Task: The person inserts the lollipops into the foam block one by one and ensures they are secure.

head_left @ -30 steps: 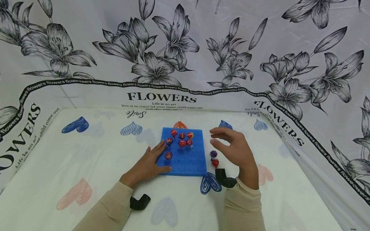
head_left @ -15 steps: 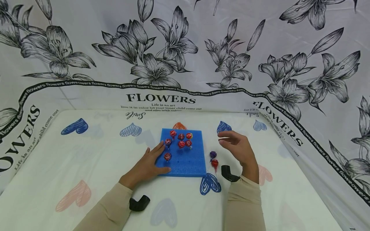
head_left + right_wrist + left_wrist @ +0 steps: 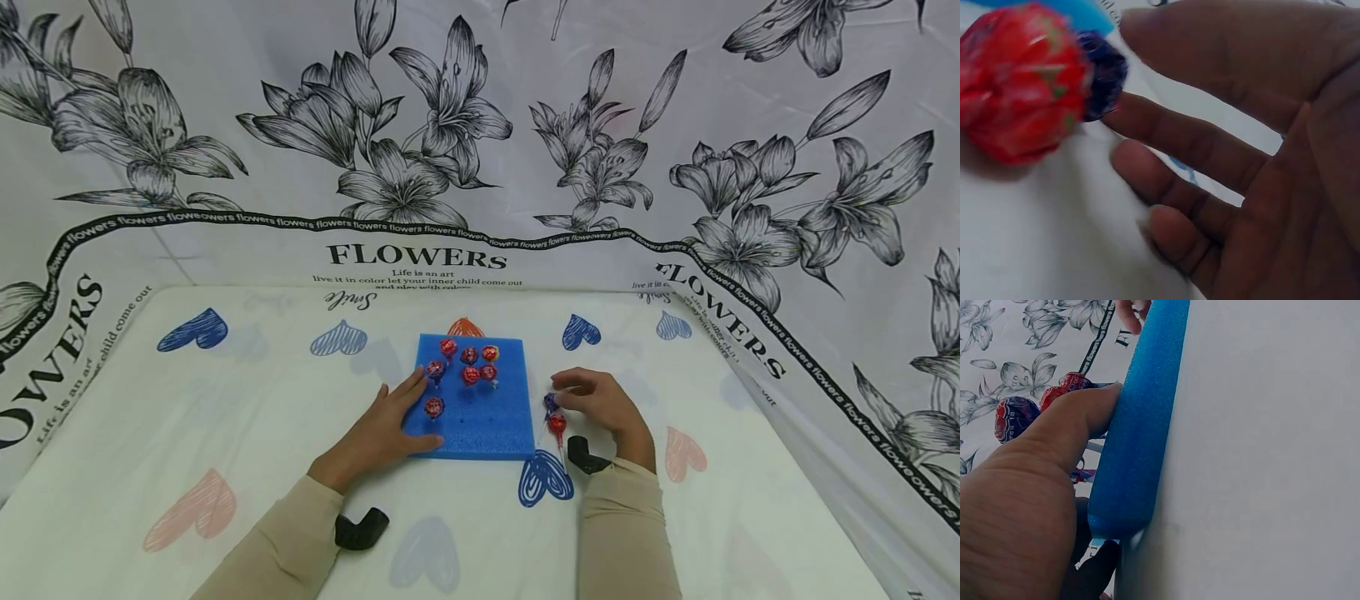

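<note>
My left hand (image 3: pixel 381 432) rests on the left side of a blue foam block (image 3: pixel 491 429), fingers spread and fairly straight, thumb on the near edge. Several wrapped lollipops (image 3: pixel 470 375) stand with their sticks in the foam, mostly in its far half; one lollipop (image 3: pixel 434 407) stands nearer the front left. Right of the block lie a purple lollipop (image 3: pixel 551 402) and a red lollipop (image 3: pixel 557 424) on the cloth. My right hand (image 3: pixel 606 410) is at the purple one. In the right wrist view, thumb and fingers are parted around the purple wrapper (image 3: pixel 1105 75), without a visible pinch.
A white cloth (image 3: pixel 277 450) printed with hearts covers the table. Behind it hangs a flower-printed curtain (image 3: pixel 420 167). Black curved pieces (image 3: pixel 362 528) sit at both wrists, the right black piece (image 3: pixel 587 455) close to the loose lollipops.
My right hand first drew back to the right, then came down and left to the purple lollipop. My left hand and the foam block have stayed in place.
</note>
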{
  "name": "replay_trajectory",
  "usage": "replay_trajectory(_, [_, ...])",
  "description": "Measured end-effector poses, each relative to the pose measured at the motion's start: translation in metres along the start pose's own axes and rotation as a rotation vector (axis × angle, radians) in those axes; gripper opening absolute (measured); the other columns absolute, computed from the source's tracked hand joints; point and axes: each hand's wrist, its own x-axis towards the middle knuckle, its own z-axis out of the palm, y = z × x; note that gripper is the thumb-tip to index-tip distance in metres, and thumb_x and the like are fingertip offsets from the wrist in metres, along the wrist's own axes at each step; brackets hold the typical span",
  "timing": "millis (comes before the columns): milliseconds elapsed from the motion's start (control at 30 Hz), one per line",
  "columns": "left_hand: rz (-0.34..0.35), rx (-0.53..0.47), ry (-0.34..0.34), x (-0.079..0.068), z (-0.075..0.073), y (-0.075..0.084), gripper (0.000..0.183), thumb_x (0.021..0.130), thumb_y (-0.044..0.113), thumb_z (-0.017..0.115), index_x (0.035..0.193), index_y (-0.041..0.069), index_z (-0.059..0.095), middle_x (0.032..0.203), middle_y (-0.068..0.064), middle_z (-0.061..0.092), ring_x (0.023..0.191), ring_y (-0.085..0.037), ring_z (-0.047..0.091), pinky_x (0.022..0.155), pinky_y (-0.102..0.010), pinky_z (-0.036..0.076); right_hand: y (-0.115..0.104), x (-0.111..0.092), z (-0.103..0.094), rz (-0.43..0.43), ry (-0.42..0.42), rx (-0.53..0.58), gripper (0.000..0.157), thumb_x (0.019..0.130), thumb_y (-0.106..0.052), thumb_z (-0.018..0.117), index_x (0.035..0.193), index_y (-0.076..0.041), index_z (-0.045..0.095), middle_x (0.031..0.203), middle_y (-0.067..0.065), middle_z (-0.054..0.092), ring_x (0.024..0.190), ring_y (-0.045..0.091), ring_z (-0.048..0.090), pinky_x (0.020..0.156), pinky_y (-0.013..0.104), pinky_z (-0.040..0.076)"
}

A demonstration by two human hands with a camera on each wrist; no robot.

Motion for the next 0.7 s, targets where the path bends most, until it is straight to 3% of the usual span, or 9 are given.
replay_trajectory(100, [-0.004,0.003,-0.001,-0.0001,0.0002,-0.0002,0.098,0.078,0.053,0.075,0.152,0.008,0.028,0.16,-0.004,0.015,0.143,-0.04,0.008,0.112,-0.056,0.009,-0.0003,0.0029,0.0038,0.018,-0.021,-0.077,0.028,0.088,-0.014,0.069,0.116,-0.012,0.07,0.114,0.004,0.066,0.106,0.027,0.059,0.087,0.046,0.047])
replay_trajectory(300, [-0.004,0.007,0.003,0.0,0.0006,-0.001,0.098,0.078,0.054,0.074,0.152,0.008,0.029,0.16,-0.004,0.016,0.142,-0.042,0.008,0.111,-0.057,0.01,-0.0018,0.0056,0.0075,0.048,-0.002,-0.111,0.023,0.088,-0.013,0.07,0.11,-0.013,0.073,0.106,0.003,0.068,0.1,0.025,0.06,0.085,0.044,0.048])
replay_trajectory(567, [-0.011,0.009,0.0,0.0002,-0.0001,0.0003,0.099,0.078,0.053,0.075,0.152,0.008,0.028,0.16,-0.004,0.015,0.143,-0.04,0.008,0.111,-0.056,0.01,0.0031,0.0063,0.004,0.045,0.055,-0.086,0.025,0.087,-0.015,0.071,0.112,-0.015,0.073,0.109,0.002,0.068,0.104,0.027,0.061,0.09,0.049,0.045])
replay_trajectory(700, [-0.009,0.015,-0.001,0.0002,-0.0006,0.0008,0.098,0.078,0.053,0.075,0.152,0.008,0.028,0.16,-0.004,0.015,0.143,-0.04,0.009,0.112,-0.055,0.01,0.0014,0.004,0.0022,0.064,0.098,-0.014,0.027,0.087,-0.016,0.071,0.114,-0.013,0.071,0.109,0.003,0.069,0.101,0.026,0.063,0.093,0.051,0.044])
